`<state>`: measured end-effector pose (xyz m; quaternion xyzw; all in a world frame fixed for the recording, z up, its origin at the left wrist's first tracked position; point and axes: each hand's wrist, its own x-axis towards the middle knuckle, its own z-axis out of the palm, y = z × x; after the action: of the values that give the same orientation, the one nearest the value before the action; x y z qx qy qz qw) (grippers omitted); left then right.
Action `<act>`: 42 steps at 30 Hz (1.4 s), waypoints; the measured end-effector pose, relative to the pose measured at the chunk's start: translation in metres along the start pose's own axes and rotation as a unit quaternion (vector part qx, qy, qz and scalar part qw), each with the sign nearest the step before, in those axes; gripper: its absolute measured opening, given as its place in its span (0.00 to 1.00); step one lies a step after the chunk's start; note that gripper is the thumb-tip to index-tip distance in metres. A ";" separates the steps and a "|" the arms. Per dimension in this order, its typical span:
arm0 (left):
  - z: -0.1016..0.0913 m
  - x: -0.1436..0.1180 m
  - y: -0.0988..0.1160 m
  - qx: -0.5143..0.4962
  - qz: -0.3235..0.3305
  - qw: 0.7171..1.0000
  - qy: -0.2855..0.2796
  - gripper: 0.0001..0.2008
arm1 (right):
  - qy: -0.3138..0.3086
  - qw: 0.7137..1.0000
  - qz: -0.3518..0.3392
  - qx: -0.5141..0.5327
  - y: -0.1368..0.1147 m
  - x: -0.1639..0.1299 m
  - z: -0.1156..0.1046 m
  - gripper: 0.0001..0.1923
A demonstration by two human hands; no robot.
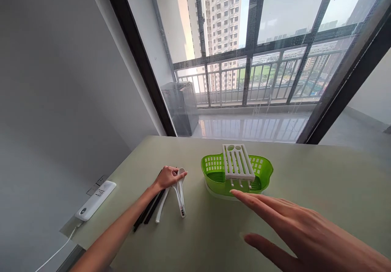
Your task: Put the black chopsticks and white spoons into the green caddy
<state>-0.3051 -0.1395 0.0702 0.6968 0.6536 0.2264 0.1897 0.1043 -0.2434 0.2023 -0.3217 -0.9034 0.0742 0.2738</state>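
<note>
White spoons (pixel 180 192) under left hand (pixel 166 177), grip curled on them; right hand (pixel 305 233) flat, empty, beside green basket (pixel 265 170).

Glossy green plastic basket (pixel 214 170), white plastic spoons (pixel 181 190), smooth matt table (pixel 320 190).

left hand (pixel 166 177) bare | right hand (pixel 305 231) bare | forearms unsleeved

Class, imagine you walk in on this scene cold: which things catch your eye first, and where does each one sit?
The bright green basket with a white slotted rack across it stands mid-table, and the right hand reaches toward it with fingers spread. Further left, the left hand rests on white spoons lying beside dark chopsticks. A white power strip lies at the table's left edge.
</note>
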 end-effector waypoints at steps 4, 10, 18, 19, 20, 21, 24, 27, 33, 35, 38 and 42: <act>0.005 0.000 -0.003 0.061 0.027 0.998 0.017 0.27 | -0.001 1.000 -0.004 0.001 0.001 -0.001 0.000 0.24; 0.018 0.001 -0.006 0.135 0.048 0.988 0.049 0.24 | -0.015 1.000 -0.002 0.012 0.002 -0.004 -0.001 0.27; 0.015 0.002 0.015 0.206 0.088 0.971 0.087 0.17 | 0.000 1.000 0.021 0.023 0.005 -0.005 -0.007 0.25; 0.013 0.004 0.024 0.212 0.102 0.966 0.107 0.16 | 0.002 1.000 0.020 0.021 0.006 -0.005 -0.007 0.25; 0.010 0.005 0.036 0.216 0.121 0.959 0.137 0.15 | 0.006 1.000 0.020 0.018 0.006 -0.005 -0.007 0.25; 0.008 0.007 0.050 0.215 0.143 0.950 0.173 0.15 | 0.011 1.000 0.020 0.012 0.007 -0.005 -0.006 0.25; 0.007 0.003 0.107 0.145 0.198 0.942 0.228 0.11 | 0.030 0.999 0.027 -0.017 0.011 -0.003 0.000 0.26; 0.019 -0.012 0.167 0.068 0.271 0.941 0.191 0.13 | 0.046 0.996 0.057 -0.055 0.017 -0.005 0.007 0.26; 0.057 -0.032 0.216 0.127 0.375 0.913 0.095 0.25 | 0.056 0.984 0.118 -0.119 0.030 -0.022 0.003 0.25; 0.061 -0.026 0.209 0.143 0.385 0.905 0.114 0.24 | 0.055 0.984 0.119 -0.118 0.032 -0.028 0.001 0.26; 0.052 -0.008 0.191 0.147 0.385 0.899 0.148 0.21 | 0.058 0.987 0.108 -0.104 0.032 -0.032 0.001 0.28; 0.020 0.018 0.152 0.172 0.337 0.910 0.171 0.18 | 0.059 0.990 0.093 -0.092 0.031 -0.034 0.003 0.28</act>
<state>-0.1674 -0.1317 0.1397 0.8483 0.4308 0.2768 -0.1349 0.1417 -0.2405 0.1751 -0.4320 -0.8548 -0.0031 0.2875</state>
